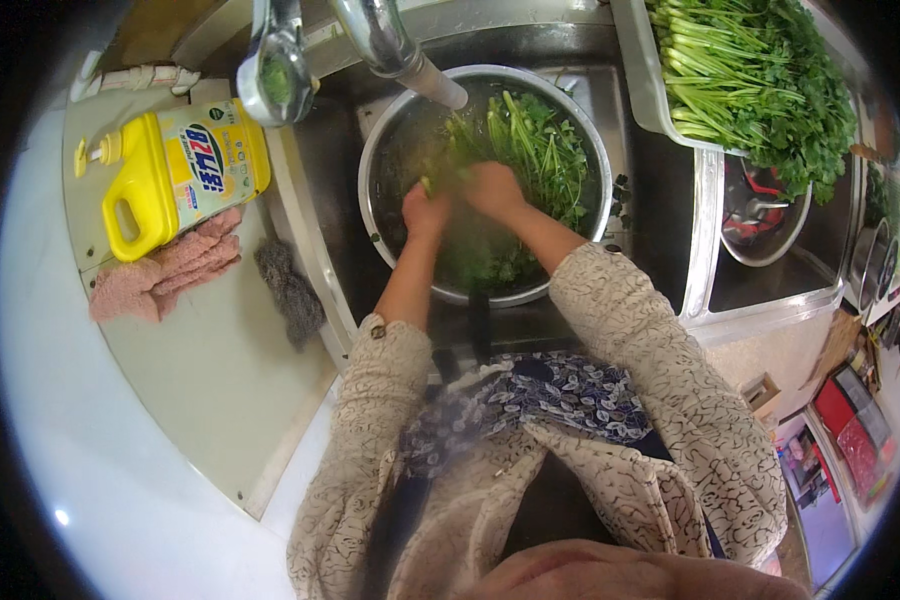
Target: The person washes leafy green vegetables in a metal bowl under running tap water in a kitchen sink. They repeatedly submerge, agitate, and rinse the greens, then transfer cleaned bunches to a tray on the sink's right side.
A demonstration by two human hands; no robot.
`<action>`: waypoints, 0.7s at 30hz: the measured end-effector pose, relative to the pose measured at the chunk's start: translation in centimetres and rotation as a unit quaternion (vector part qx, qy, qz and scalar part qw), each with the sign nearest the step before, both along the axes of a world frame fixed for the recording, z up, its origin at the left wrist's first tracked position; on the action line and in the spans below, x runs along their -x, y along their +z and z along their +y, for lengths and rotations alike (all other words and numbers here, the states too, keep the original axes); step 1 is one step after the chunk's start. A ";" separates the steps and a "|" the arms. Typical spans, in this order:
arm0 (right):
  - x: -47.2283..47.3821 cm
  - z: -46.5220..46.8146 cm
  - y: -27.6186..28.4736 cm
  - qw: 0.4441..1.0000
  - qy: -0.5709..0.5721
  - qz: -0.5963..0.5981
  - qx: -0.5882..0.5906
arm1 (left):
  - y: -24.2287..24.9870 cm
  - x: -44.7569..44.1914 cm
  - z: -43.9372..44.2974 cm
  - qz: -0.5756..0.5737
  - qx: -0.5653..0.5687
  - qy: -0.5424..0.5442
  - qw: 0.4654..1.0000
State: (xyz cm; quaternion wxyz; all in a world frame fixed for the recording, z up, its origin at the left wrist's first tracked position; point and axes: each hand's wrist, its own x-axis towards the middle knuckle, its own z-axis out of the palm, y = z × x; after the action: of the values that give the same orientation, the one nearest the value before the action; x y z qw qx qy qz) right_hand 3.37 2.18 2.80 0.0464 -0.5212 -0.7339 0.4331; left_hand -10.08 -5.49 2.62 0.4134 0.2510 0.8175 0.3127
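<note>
A round metal basin (pixel 606 196) stands in the stainless steel sink (pixel 656 232) before me. My left hand (pixel 424 211) is closed around stalks of leafy greens, probably celery, over its left half. Close beside it, my right hand (pixel 493 193) has its fingers curled round the same blurred bunch. The leaves of the greens (pixel 499 259) trail towards me below my hands. Another heap of stalks and leaves (pixel 544 142) lies in the basin to the right of my right hand. Above the basin's far rim hangs the faucet spout (pixel 439 84).
A white plastic tub (pixel 641 82) heaped with greens (pixel 750 82) straddles the right side. Under it, a metal bowl (pixel 765 259) holds red items. On the left counter are a yellow detergent jug (pixel 142 187), a pink cloth (pixel 169 270) and a steel-wool scourer (pixel 291 292).
</note>
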 end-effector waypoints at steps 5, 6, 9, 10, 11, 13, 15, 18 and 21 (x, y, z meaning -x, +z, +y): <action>-1.8 0.5 3.1 0.929 -0.167 0.215 0.249 | 2.8 0.8 -0.4 -0.343 -0.075 0.143 0.925; -1.7 0.4 3.7 0.925 -0.178 0.225 0.248 | 3.4 0.8 -0.3 -0.359 -0.087 0.146 0.918; -1.4 0.4 4.8 0.929 -0.172 0.243 0.220 | 4.8 0.5 0.1 -0.371 -0.105 0.144 0.911; -1.3 0.4 5.1 0.931 -0.171 0.238 0.216 | 5.1 0.3 0.1 -0.365 -0.100 0.155 0.913; -1.2 0.4 5.3 0.939 -0.155 0.238 0.195 | 5.4 0.1 0.2 -0.356 -0.120 0.134 0.917; -1.2 0.4 5.7 0.951 -0.143 0.214 0.169 | 5.9 -0.2 0.2 -0.335 -0.154 0.114 0.923; -1.3 0.5 6.2 0.949 -0.123 0.245 0.157 | 6.2 -0.1 0.3 -0.307 -0.160 0.091 0.934; -1.6 1.1 6.9 0.891 -0.170 0.274 0.319 | 6.8 0.0 0.5 -0.324 -0.164 0.084 0.928; -1.6 1.0 7.2 0.891 -0.174 0.256 0.331 | 7.2 -0.2 0.8 -0.367 -0.177 0.100 0.907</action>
State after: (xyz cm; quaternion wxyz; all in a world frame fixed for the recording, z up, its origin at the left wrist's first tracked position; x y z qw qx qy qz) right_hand 5.01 3.15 10.01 0.1322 -0.4964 -0.4085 0.7545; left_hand -9.87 -4.72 9.82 0.5997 0.1041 0.5598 0.5623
